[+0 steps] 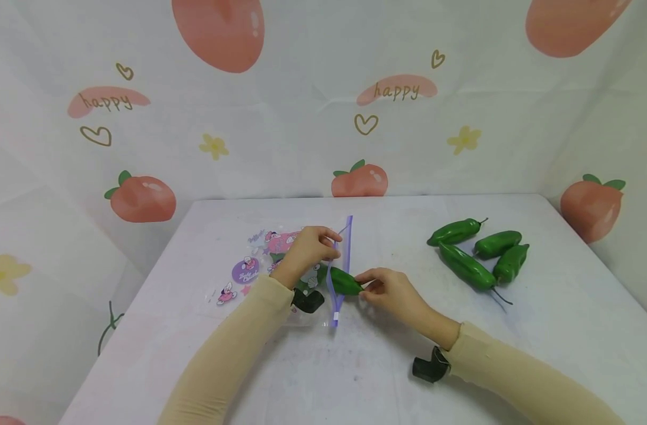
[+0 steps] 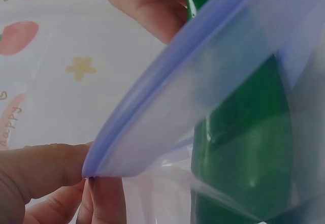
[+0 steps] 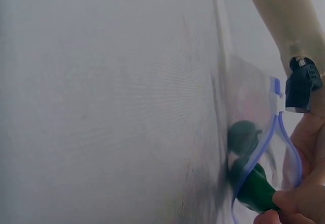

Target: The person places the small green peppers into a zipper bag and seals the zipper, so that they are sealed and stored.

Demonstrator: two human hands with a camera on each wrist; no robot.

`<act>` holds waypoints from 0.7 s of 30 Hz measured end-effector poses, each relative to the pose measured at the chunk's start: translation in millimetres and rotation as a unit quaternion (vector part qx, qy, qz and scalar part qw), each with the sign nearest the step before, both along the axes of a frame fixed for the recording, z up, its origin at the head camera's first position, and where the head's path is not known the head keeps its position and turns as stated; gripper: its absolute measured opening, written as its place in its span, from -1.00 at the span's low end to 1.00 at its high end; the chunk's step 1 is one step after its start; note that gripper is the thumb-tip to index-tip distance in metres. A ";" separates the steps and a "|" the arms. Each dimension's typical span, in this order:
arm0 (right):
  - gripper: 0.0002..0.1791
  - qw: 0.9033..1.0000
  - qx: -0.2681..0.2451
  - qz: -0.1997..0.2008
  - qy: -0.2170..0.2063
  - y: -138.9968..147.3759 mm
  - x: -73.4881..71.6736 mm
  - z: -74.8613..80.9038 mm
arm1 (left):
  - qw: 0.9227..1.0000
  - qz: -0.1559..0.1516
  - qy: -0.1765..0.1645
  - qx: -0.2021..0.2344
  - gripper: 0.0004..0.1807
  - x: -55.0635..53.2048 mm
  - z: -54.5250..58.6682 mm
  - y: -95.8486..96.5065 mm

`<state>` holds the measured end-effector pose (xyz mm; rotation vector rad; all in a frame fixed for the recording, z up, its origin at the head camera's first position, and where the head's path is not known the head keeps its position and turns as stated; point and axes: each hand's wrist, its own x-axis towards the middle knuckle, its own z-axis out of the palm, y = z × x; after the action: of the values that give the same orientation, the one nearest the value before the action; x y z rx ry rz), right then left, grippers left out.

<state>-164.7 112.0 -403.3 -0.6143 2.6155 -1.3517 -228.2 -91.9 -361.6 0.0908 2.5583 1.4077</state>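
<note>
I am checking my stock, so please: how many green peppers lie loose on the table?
4, right of the bag: leftmost pepper, long front pepper, back right pepper and short rightmost pepper. The bag may hide others.

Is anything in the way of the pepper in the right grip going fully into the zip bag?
Nothing visible blocks the zip bag at its mouth: the left grip pinches its purple edge, and the pepper is partly through. Inside, other green shapes, probably peppers, may crowd it.
</note>
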 end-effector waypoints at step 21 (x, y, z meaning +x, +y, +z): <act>-0.73 1.000 0.003 0.029 0.006 -11.7 -9.4 -6.0 | 1.000 0.002 -0.001 -0.001 -0.64 -0.1 0.8 0.2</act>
<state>-174.1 100.2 -409.3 -0.6935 2.5889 -1.3274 -228.4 -91.8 -360.8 0.0845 2.5584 1.4062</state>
